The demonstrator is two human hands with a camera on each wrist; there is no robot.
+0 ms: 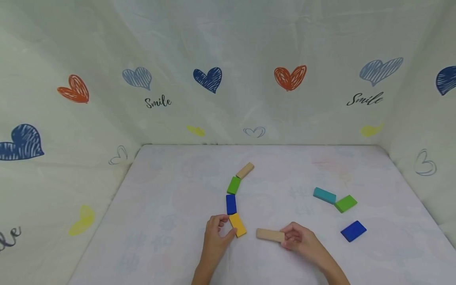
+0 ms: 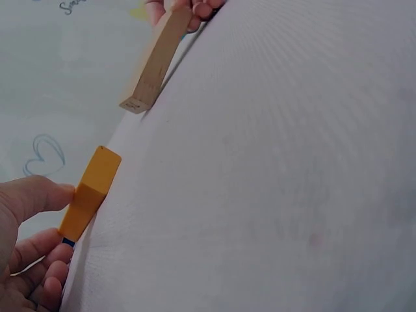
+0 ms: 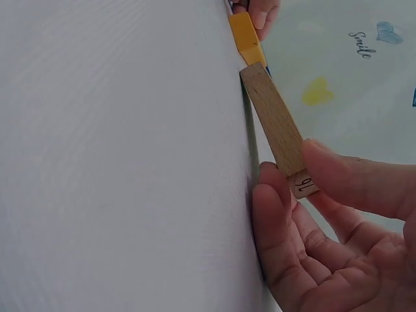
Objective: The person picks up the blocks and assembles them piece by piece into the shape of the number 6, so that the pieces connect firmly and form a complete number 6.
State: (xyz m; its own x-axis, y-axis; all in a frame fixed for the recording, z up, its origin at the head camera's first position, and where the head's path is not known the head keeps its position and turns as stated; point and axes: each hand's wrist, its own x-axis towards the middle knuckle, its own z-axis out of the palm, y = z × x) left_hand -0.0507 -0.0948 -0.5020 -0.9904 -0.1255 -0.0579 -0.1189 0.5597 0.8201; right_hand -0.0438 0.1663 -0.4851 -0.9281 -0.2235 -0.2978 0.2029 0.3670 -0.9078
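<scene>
My left hand holds a yellow block, thumb on its near side and fingertips at its far end. That end meets a dark blue block, which begins a curved row going away from me. Beyond it in the row lie a green block and a plain wooden block. With thumb and fingers, my right hand pinches one end of another plain wooden block. Its free end points left toward the yellow block, with a gap between them. Small dark marks show on its gripped end.
To the right lie a teal block and a bright green block, touching at their ends. Nearer me is a separate blue block. A white cloth covers the table; a heart-printed curtain rises behind and at both sides.
</scene>
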